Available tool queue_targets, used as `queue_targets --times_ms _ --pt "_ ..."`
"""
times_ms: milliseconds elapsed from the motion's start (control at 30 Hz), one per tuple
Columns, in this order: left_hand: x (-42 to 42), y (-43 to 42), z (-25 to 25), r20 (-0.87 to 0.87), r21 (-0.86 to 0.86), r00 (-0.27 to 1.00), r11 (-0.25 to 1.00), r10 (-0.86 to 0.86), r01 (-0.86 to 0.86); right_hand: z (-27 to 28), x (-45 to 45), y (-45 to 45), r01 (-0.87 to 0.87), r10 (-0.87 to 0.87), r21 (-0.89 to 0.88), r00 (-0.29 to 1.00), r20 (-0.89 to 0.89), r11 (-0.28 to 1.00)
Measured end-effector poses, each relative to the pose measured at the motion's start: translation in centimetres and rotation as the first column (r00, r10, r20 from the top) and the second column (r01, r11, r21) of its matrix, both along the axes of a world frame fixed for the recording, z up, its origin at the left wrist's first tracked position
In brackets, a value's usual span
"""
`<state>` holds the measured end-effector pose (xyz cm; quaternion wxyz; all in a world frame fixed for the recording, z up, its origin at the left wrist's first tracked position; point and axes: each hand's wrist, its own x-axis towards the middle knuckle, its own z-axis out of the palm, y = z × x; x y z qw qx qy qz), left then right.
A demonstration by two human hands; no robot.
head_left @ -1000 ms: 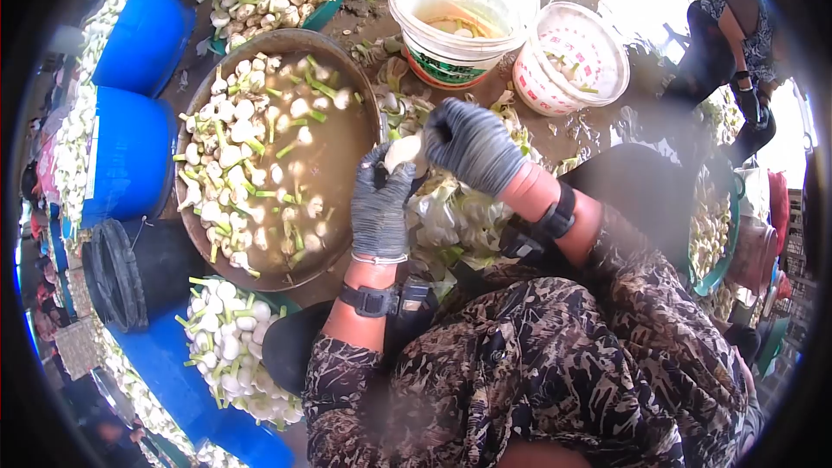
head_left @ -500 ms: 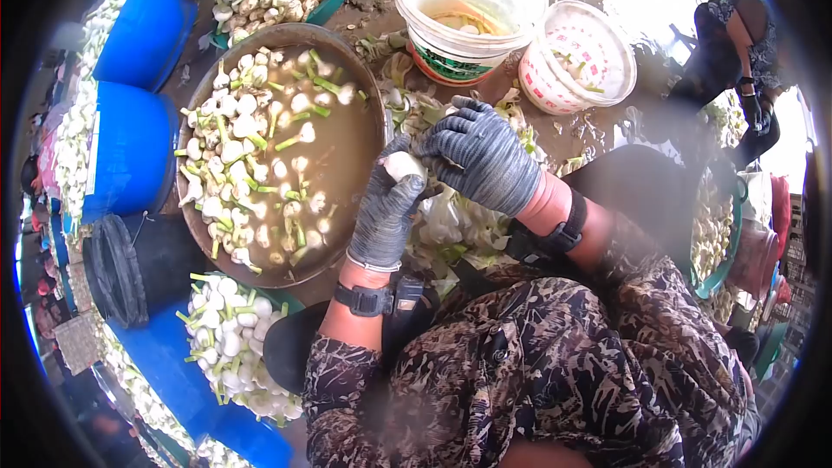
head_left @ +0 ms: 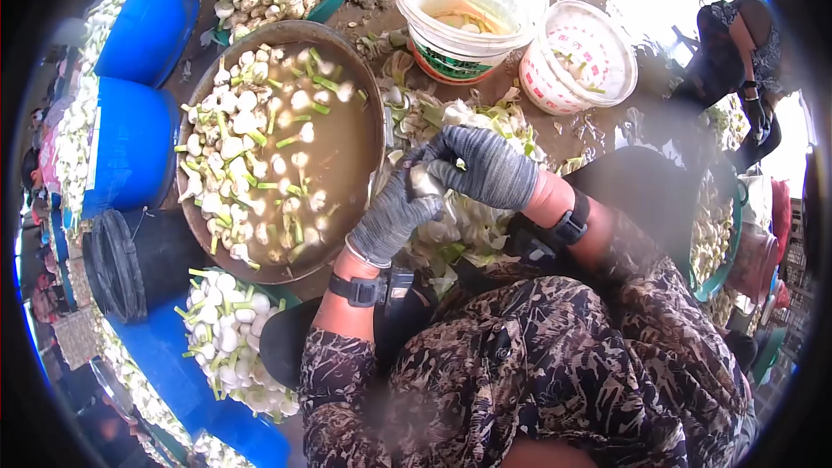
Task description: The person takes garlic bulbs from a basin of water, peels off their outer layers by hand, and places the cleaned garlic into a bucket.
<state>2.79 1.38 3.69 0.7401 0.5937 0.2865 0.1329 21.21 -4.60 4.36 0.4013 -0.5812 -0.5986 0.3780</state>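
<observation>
A whitish garlic bulb (head_left: 425, 180) sits in my gloved left hand (head_left: 388, 218), whose fingers wrap round it. My gloved right hand (head_left: 492, 169) presses its closed fingers against the bulb's upper right side; its fingertips are partly hidden. Both hands are over a heap of garlic skins and leaves (head_left: 475, 224) on the ground. To the left stands a wide metal basin (head_left: 380, 113) of murky water, with many trimmed garlic bulbs (head_left: 232, 152) floating in it.
Two white buckets (head_left: 472, 56) (head_left: 620, 78) stand ahead on wet ground. Blue tubs (head_left: 134, 152), a black bucket (head_left: 117, 264) and a pile of cleaned garlic (head_left: 230, 334) are on the left. Another person's gloved hand (head_left: 758, 117) shows at far right.
Both hands have moved down and slightly right, with the garlic bulb between them. The right fingers have lowered and curl closer over it.
</observation>
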Motion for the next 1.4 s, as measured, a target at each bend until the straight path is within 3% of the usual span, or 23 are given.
queue_targets --times_ms 67,133,233,267,333,467,533,600,633,667,700,800,867,900,1000,1067,1100,1133,1167,1200,1333,1367,1400 --pt "-0.2 -0.4 -0.5 -0.017 0.065 1.000 0.998 0.017 -0.016 -0.5 0.1 0.1 0.013 -0.023 0.065 0.987 0.161 0.998" --pt "-0.5 -0.3 -0.3 -0.130 0.391 0.991 0.917 -0.033 0.082 -0.9 0.2 0.2 0.096 -0.089 -0.036 0.983 0.159 0.995" --pt "-0.5 0.5 -1.7 -0.030 0.487 0.999 0.873 -0.026 0.037 -0.9 0.3 0.5 0.098 -0.136 -0.142 0.946 -0.293 0.985" --pt "-0.7 0.6 -2.5 0.031 0.537 0.999 0.843 0.016 -0.030 -0.6 0.3 0.4 0.093 -0.131 -0.140 0.947 -0.293 0.986" --pt "-0.6 0.4 -2.4 0.050 0.551 0.997 0.831 0.064 -0.081 -0.2 0.5 0.1 -0.002 0.001 -0.087 1.000 -0.007 0.996" --pt "-0.4 -0.2 -2.3 -0.007 0.383 0.984 0.910 0.177 -0.161 -0.7 -0.3 0.0 0.085 -0.076 -0.033 0.976 0.204 0.996" --pt "0.2 -0.3 -1.3 -0.152 0.490 0.961 0.862 0.231 -0.129 -2.5 0.3 0.4 0.111 -0.102 -0.040 0.980 0.172 0.993" --pt "0.3 -0.4 -1.7 -0.072 0.582 0.973 0.801 0.221 -0.139 -3.4 1.6 1.1 -0.059 0.081 -0.126 0.980 0.182 0.990" --pt "-0.2 -0.5 -1.6 -0.076 0.426 0.973 0.889 0.220 -0.168 -2.3 1.6 1.2 0.040 -0.002 -0.357 0.994 0.105 0.933" --pt "-0.4 -0.5 -1.6 -0.081 0.256 0.972 0.947 0.219 -0.193 -2.9 1.9 1.2 0.040 -0.002 -0.356 0.994 0.107 0.934" --pt "-0.2 -0.4 -2.0 0.126 0.001 0.963 0.970 0.239 -0.242 -3.1 2.3 1.3 0.031 0.014 -0.245 0.983 0.181 0.969" --pt "-0.4 -0.7 -2.1 0.260 -0.190 0.938 0.965 0.227 -0.181 -3.5 2.9 1.7 0.152 -0.129 -0.468 0.988 0.081 0.871" --pt "-0.5 -0.5 -2.7 0.249 -0.161 0.946 0.972 0.207 -0.170 -4.8 4.0 1.3 0.133 0.113 -0.384 0.824 0.555 0.914" --pt "-0.5 -0.7 -2.5 0.285 -0.235 0.919 0.949 0.273 -0.209 -4.7 4.3 1.4 0.126 0.289 -0.517 0.707 0.645 0.847" --pt "-0.7 0.0 -2.4 0.283 -0.292 0.872 0.902 0.399 -0.318 -3.5 3.9 0.0 0.187 0.301 -0.491 0.593 0.747 0.851" --pt "-0.7 0.5 -3.2 0.143 0.369 0.914 0.836 0.380 -0.405 -3.8 3.0 0.3 0.195 0.162 -0.341 0.602 0.782 0.920" --pt "-0.5 0.3 -3.2 0.163 0.484 0.910 0.773 0.381 -0.410 -3.2 2.7 0.9 0.173 -0.025 -0.530 0.961 0.275 0.830" --pt "-0.1 0.1 -2.9 0.165 0.483 0.906 0.769 0.390 -0.419 -2.3 2.3 1.3 0.027 -0.303 -0.664 0.903 -0.305 0.747" --pt "0.2 -0.2 -2.4 0.056 0.496 0.932 0.799 0.359 -0.338 -1.1 1.5 1.3 -0.160 -0.329 -0.681 0.782 -0.529 0.715" --pt "0.5 -0.5 -1.8 -0.052 0.502 0.945 0.826 0.324 -0.256 -0.6 0.8 1.5 -0.260 -0.252 -0.655 0.774 -0.581 0.709" --pt "0.2 -0.7 -2.4 -0.025 0.563 0.910 0.758 0.413 -0.329 -2.3 1.7 4.3 -0.040 -0.180 -0.544 0.921 -0.346 0.838" --pt "0.1 -0.7 -2.9 0.010 0.441 0.890 0.797 0.456 -0.413 -3.0 3.4 5.7 0.099 -0.407 -0.560 0.789 -0.459 0.823" --pt "-0.3 -0.6 -3.0 0.008 0.439 0.886 0.794 0.463 -0.419 1.8 2.3 7.3 0.309 -0.704 -0.635 0.371 -0.605 0.708"
